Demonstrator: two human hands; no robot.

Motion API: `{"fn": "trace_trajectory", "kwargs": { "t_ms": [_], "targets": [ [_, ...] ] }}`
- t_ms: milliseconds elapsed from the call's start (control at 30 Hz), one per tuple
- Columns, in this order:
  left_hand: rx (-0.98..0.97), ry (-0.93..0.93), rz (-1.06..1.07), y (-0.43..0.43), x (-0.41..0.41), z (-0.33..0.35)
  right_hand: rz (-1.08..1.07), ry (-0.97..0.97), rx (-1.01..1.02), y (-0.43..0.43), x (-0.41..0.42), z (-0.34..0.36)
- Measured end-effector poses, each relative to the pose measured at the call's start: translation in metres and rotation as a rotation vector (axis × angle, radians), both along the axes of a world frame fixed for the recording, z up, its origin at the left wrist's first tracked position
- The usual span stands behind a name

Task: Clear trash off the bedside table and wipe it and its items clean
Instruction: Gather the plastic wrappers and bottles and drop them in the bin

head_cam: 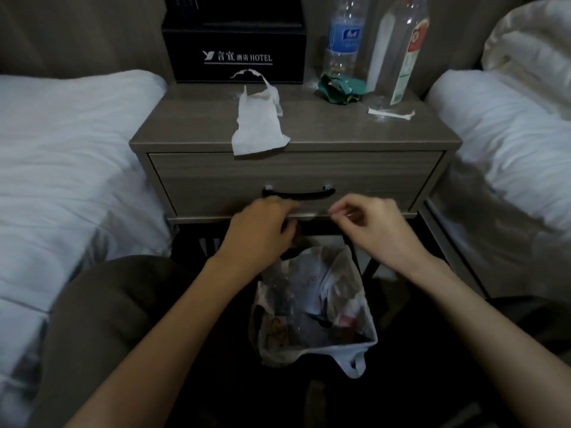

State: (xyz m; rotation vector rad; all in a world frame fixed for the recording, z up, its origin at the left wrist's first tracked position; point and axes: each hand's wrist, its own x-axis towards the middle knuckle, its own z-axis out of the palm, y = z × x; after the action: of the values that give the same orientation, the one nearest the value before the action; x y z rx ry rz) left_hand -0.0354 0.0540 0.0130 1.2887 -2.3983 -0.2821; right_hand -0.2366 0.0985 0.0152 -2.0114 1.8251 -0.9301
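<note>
On bedside table [333, 128]: tissue [258, 125], green wrapper [338, 89].

Grey wood-grain bedside table [324, 125]; black tissue box [234, 47] w/ white lettering; blue-label bottle [341, 41]; green wrapper [338, 89].

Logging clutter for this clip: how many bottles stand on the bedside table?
2. The blue-labelled bottle stands at the back, right of centre; the taller red-and-green-labelled bottle stands just right of it. None looks hidden.
</note>
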Motion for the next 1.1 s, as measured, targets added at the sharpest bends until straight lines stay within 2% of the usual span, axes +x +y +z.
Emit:
{"fn": "trace_trajectory", "kwargs": {
  "t_ms": [133, 200, 233, 333, 500, 600, 733, 933, 1100],
  "targets": [
    [-0.296, 0.287, 0.049, 0.0, 0.004, 0.047, -0.039, -0.062, -0.233, 0.0, -0.002, 0.044],
    [-0.498, 0.365, 0.093, -0.01, 0.004, 0.06, -0.053, -0.071, -0.282, -0.008, -0.004, 0.056],
    [-0.539, 0.376, 0.109, -0.018, 0.005, 0.064, -0.06, -0.063, -0.297, -0.014, -0.007, 0.061],
    [-0.455, 0.292, 0.108, -0.049, 0.006, 0.072, -0.098, 0.003, -0.325, -0.035, -0.021, 0.069],
    [-0.468, 0.098, 0.092, -0.093, 0.005, 0.08, -0.189, 0.072, -0.363, -0.071, -0.048, 0.076],
    [-0.353, 0.011, 0.122, -0.111, 0.0, 0.082, -0.185, 0.066, -0.322, -0.089, -0.053, 0.083],
    [-0.173, -0.086, 0.136, -0.125, -0.005, 0.076, -0.123, 0.152, -0.307, -0.119, -0.047, 0.088],
    [0.073, 0.078, 0.08, -0.138, -0.002, 0.061, -0.111, 0.243, -0.283, -0.166, -0.032, 0.086],
    [-0.026, 0.186, 0.093, -0.141, -0.003, 0.061, -0.128, 0.283, -0.129, -0.187, -0.033, 0.081]
  ]
}}
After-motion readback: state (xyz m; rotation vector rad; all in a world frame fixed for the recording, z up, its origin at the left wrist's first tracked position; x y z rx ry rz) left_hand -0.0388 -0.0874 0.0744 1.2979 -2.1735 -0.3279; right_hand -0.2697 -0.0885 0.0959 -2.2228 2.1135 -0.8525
